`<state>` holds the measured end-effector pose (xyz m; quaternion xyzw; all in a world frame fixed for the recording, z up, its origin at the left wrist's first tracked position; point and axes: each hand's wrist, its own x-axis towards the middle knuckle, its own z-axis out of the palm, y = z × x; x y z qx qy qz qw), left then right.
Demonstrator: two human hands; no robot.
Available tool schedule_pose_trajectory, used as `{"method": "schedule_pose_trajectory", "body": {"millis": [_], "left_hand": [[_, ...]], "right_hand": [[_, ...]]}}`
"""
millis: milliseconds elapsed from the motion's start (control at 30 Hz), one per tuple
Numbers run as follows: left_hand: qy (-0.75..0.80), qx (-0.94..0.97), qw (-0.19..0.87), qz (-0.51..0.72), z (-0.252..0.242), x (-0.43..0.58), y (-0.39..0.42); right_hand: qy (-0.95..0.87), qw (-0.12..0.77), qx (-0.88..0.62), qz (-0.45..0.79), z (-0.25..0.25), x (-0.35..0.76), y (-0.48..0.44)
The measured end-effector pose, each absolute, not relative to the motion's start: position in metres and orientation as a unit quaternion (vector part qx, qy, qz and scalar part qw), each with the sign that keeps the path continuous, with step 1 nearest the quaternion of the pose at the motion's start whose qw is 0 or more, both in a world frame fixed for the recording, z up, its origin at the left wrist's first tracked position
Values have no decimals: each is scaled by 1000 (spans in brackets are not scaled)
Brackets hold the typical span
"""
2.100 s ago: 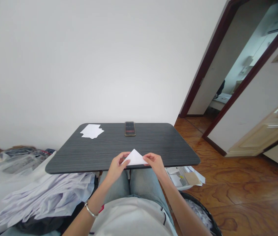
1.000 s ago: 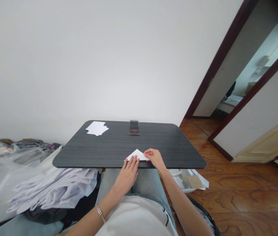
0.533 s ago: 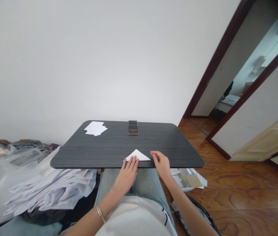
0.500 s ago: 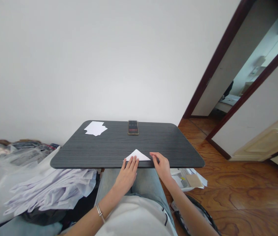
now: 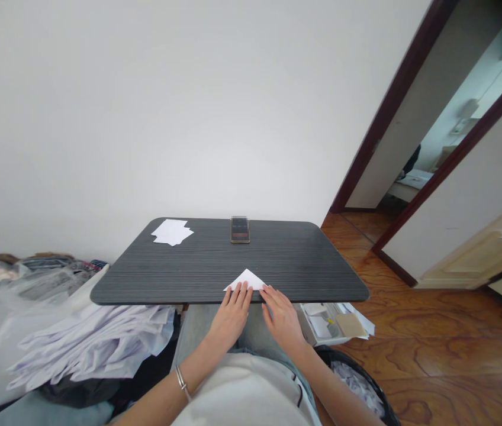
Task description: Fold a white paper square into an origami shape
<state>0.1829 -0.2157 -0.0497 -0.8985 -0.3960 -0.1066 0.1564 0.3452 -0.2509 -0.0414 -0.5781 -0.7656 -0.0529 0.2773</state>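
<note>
Your left hand (image 5: 231, 316) lies flat with the fingers stretched out and close together. It grasps nothing; only the fingertips press down on the near left edge of the folded white paper triangle (image 5: 247, 278). Your right hand (image 5: 282, 318) is just beside it, also flat and holding nothing, and its fingertips touch the near right edge of the same triangle. The two hands are near each other but do not touch. On your left wrist there is a thin silver bracelet (image 5: 182, 383).

The triangle lies flat at the near edge of the dark wood-grain table (image 5: 180, 275), a little right of the middle, with its point toward the far side. At the far edge of the table, almost straight behind the triangle, a phone (image 5: 240, 229) lies face up. At the far left corner a few loose white sheets (image 5: 171, 232) overlap each other, well apart from your hands.

Below the table on the left, a big pile of white paper (image 5: 95, 346) rests beside your leg. On the right, on the wooden floor, a low tray (image 5: 317, 331) holds paper scraps and a brown card, and nearer to you a black bin (image 5: 369, 387) has crumpled white paper inside.
</note>
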Motion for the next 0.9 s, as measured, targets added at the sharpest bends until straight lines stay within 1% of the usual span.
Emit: {"method": "schedule_pose_trajectory", "body": {"millis": [200, 400, 667, 900], "left_hand": [[-398, -900, 146, -101, -47, 185, -218], [-400, -900, 141, -100, -46, 186, -219], [-402, -899, 139, -102, -44, 187, -219], [-403, -899, 135, -103, -45, 188, -220]], "right_hand": [[-743, 220, -629, -68, -38, 333, -259], [-730, 186, -653, -72, -32, 324, -262], [-745, 190, -636, -73, -35, 322, -259], [-732, 179, -653, -76, -39, 317, -264]]}}
